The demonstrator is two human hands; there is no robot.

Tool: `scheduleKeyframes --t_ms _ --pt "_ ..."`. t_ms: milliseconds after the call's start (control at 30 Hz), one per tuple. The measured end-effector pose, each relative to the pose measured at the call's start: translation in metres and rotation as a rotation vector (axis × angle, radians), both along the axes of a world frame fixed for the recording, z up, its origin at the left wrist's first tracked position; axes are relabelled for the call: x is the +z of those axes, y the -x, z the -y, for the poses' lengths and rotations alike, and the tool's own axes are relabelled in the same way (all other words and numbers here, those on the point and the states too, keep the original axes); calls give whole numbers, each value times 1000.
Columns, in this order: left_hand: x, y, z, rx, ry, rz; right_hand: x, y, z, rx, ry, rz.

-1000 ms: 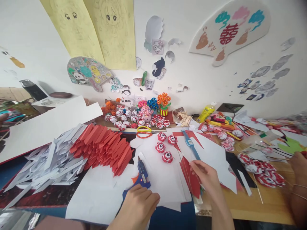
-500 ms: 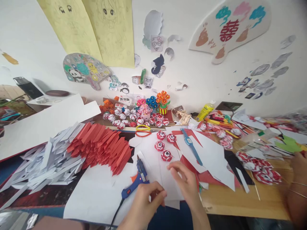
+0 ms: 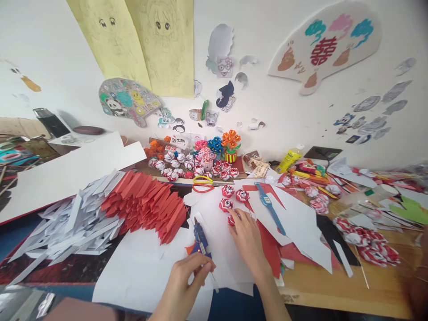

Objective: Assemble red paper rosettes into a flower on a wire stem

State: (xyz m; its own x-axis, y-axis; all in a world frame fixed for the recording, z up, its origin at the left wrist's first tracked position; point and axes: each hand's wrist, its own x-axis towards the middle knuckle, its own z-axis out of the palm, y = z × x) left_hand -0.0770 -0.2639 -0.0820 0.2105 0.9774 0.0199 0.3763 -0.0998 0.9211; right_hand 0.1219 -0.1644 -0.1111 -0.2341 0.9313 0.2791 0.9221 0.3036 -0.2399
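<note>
On the white paper (image 3: 140,267), my right hand (image 3: 245,234) has its fingers around a red-and-white paper flower (image 3: 231,220), partly hiding it. Three more such flowers, one of them a rolled-petal bloom (image 3: 228,191), lie just beyond. My left hand (image 3: 190,274) is pinched closed on a thin pale stick (image 3: 214,283) that slants down from the fingertips. Close behind that hand lies a blue glue gun (image 3: 200,238), its nozzle pointing away and a small red light showing. The left fingers cover part of its handle.
Folded red paper pieces (image 3: 143,203) and white paper strips (image 3: 80,218) are heaped at left. Scissors (image 3: 203,183) and a blue watch (image 3: 270,207) lie beyond my hands. Finished flowers (image 3: 368,240) crowd the right side. Another person's blurred arm (image 3: 416,285) shows at far right.
My right hand has moved forward onto the nearest flower. My left hand has shifted slightly left, and the thin stick now shows below its fingers. The other person's arm has drawn back.
</note>
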Motion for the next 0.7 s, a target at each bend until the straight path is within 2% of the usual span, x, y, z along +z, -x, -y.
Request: scheduleKeyframes --t_ms 133,233,333,433,533,700 --pt "-5 1 2 34 10 21 7 -9 1 5 24 -152" --pt "-8 0 4 88 23 68 14 -9 12 0 21 -401" --pt "-6 2 5 84 37 87 18 -1 28 62 58 -662" --pt "-1 4 6 96 32 51 14 7 40 134 148 -856" --pt "4 4 5 93 -19 6 6 9 44 146 187 -1004" --pt "9 0 3 75 -101 -31 -1 3 43 102 267 -1087"
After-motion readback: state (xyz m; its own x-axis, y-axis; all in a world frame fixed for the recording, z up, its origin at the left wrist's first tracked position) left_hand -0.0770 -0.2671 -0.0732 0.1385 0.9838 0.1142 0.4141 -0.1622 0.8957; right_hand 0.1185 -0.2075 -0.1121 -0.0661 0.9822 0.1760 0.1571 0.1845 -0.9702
